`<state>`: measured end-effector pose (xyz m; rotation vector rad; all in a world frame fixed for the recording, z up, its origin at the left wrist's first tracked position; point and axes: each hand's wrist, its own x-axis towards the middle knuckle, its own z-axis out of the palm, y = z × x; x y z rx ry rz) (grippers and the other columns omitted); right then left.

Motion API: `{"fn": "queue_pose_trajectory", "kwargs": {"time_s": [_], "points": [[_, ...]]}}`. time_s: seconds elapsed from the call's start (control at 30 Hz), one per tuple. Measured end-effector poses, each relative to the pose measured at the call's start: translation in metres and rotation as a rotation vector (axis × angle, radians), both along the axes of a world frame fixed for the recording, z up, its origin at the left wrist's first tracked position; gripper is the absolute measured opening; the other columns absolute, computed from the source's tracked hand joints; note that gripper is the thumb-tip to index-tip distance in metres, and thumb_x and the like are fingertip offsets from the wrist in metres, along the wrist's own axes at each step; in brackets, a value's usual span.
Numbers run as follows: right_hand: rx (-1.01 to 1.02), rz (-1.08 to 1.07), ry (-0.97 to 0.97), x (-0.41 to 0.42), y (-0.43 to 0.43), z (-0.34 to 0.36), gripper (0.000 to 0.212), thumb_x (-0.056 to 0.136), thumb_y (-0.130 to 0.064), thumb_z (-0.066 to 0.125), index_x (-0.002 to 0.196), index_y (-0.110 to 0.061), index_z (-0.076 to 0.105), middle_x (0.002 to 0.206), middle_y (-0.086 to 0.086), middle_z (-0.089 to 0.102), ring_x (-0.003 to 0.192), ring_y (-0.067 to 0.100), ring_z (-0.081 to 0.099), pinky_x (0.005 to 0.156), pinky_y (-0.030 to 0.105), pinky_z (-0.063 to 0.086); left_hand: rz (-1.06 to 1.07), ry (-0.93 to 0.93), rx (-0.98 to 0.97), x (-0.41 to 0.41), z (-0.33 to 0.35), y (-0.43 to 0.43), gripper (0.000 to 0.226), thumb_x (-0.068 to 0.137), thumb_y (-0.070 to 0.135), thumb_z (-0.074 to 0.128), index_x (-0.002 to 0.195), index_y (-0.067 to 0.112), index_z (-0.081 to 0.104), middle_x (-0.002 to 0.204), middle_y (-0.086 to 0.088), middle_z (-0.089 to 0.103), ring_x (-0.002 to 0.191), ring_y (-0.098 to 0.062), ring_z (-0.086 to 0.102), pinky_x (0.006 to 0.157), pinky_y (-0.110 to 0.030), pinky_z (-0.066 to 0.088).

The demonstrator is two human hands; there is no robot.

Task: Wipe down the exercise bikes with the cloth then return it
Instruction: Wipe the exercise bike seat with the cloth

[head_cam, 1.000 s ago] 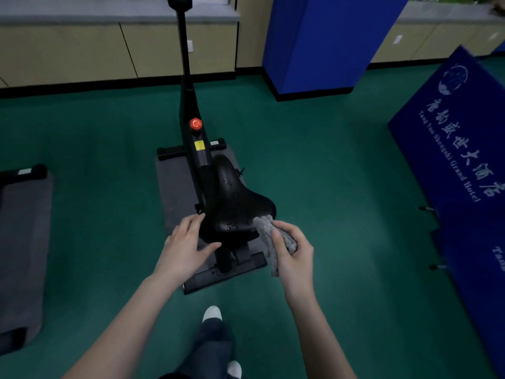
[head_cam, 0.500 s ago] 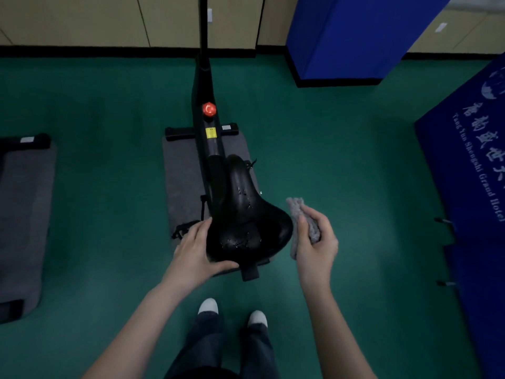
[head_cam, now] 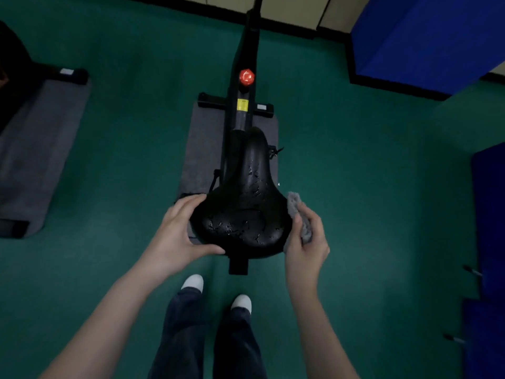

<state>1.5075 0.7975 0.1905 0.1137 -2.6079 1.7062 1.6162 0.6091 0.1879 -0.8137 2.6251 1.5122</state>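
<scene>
A black exercise bike with a red knob stands on a grey mat in front of me. Its black saddle glistens with wet spots. My left hand grips the saddle's left rear edge, thumb under the back rim. My right hand holds a bunched grey cloth against the saddle's right edge.
A second grey mat with another bike's black base lies at the left. A blue padded block stands at the back right, blue boards along the right. Green floor surrounds the bike. My legs and white shoes are below the saddle.
The view tilted down and closer over the saddle. My right hand brought the cloth from beside the saddle back against its right edge. My left hand kept its grip on the left rear.
</scene>
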Motion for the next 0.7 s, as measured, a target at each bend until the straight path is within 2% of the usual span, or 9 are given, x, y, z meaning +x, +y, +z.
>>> {"fn": "queue_pose_trajectory", "kwargs": {"time_s": [0.03, 0.13, 0.23, 0.33, 0.37, 0.43, 0.5, 0.57, 0.7], "points": [[-0.003, 0.023, 0.086, 0.007, 0.001, -0.004, 0.021, 0.095, -0.003, 0.054, 0.112, -0.007, 0.065, 0.116, 0.003, 0.067, 0.116, 0.01, 0.06, 0.106, 0.035, 0.044, 0.016, 0.01, 0.016, 0.0, -0.001, 0.001, 0.109, 0.043, 0.057, 0.076, 0.141, 0.025, 0.039, 0.136, 0.016, 0.036, 0.13, -0.007, 0.032, 0.11, -0.023, 0.023], [0.016, 0.182, 0.338, 0.03, -0.002, -0.016, 0.021, 0.091, 0.002, 0.056, 0.109, -0.001, 0.066, 0.117, 0.006, 0.065, 0.121, 0.02, 0.057, 0.11, 0.035, 0.037, 0.053, 0.05, 0.067, 0.0, -0.004, 0.002, 0.104, 0.042, 0.051, 0.08, 0.137, 0.03, 0.042, 0.132, 0.021, 0.04, 0.13, -0.008, 0.036, 0.112, -0.031, 0.03], [0.115, 0.393, 0.473, 0.032, -0.005, -0.021, 0.019, 0.09, 0.002, 0.058, 0.105, -0.002, 0.07, 0.113, 0.006, 0.068, 0.118, 0.021, 0.059, 0.106, 0.043, 0.04, 0.073, 0.096, 0.09, 0.001, -0.008, 0.003, 0.098, 0.041, 0.052, 0.081, 0.13, 0.038, 0.042, 0.128, 0.03, 0.038, 0.129, -0.005, 0.038, 0.112, -0.037, 0.034], [0.217, 0.512, 0.557, 0.003, 0.003, -0.023, 0.022, 0.086, 0.008, 0.062, 0.104, -0.001, 0.07, 0.114, 0.008, 0.068, 0.116, 0.021, 0.06, 0.102, 0.043, 0.044, 0.088, 0.127, 0.109, 0.001, -0.012, 0.003, 0.094, 0.04, 0.055, 0.081, 0.126, 0.047, 0.042, 0.129, 0.031, 0.039, 0.128, -0.003, 0.039, 0.111, -0.039, 0.035], [0.212, 0.476, 0.525, -0.003, 0.009, -0.024, 0.024, 0.087, 0.01, 0.06, 0.106, -0.002, 0.069, 0.116, 0.007, 0.067, 0.117, 0.02, 0.059, 0.104, 0.042, 0.044, 0.091, 0.137, 0.112, 0.001, -0.014, 0.003, 0.094, 0.04, 0.055, 0.081, 0.126, 0.048, 0.042, 0.13, 0.03, 0.04, 0.128, -0.002, 0.038, 0.111, -0.039, 0.036], [0.099, 0.242, 0.341, -0.006, 0.016, -0.024, 0.025, 0.091, 0.004, 0.056, 0.11, -0.009, 0.066, 0.117, 0.002, 0.066, 0.118, 0.016, 0.058, 0.103, 0.04, 0.046, 0.097, 0.148, 0.117, 0.002, -0.017, 0.003, 0.095, 0.04, 0.057, 0.081, 0.127, 0.049, 0.042, 0.131, 0.03, 0.04, 0.129, -0.001, 0.037, 0.111, -0.039, 0.035], [-0.091, -0.002, 0.114, 0.004, 0.013, -0.024, 0.023, 0.095, -0.009, 0.052, 0.112, -0.021, 0.063, 0.116, -0.004, 0.066, 0.114, 0.011, 0.061, 0.099, 0.031, 0.049, 0.1, 0.154, 0.12, 0.003, -0.02, 0.002, 0.097, 0.04, 0.058, 0.081, 0.129, 0.048, 0.043, 0.132, 0.031, 0.04, 0.13, -0.001, 0.037, 0.111, -0.04, 0.035], [-0.239, -0.123, -0.005, 0.004, 0.004, -0.024, 0.02, 0.097, -0.011, 0.051, 0.11, -0.02, 0.064, 0.113, -0.002, 0.068, 0.111, 0.011, 0.063, 0.094, 0.022, 0.049, 0.097, 0.168, 0.119, 0.003, -0.022, 0.001, 0.097, 0.041, 0.058, 0.082, 0.13, 0.048, 0.043, 0.132, 0.03, 0.04, 0.13, -0.002, 0.037, 0.111, -0.044, 0.034], [-0.524, -0.244, -0.378, -0.042, -0.002, -0.022, 0.013, 0.096, -0.001, 0.051, 0.101, -0.002, 0.063, 0.104, 0.014, 0.069, 0.105, 0.026, 0.065, 0.102, 0.041, 0.048, 0.091, 0.177, 0.1, 0.003, -0.024, 0.001, 0.096, 0.04, 0.067, 0.08, 0.127, 0.051, 0.043, 0.131, 0.032, 0.04, 0.13, -0.003, 0.038, 0.111, -0.044, 0.036]]}}
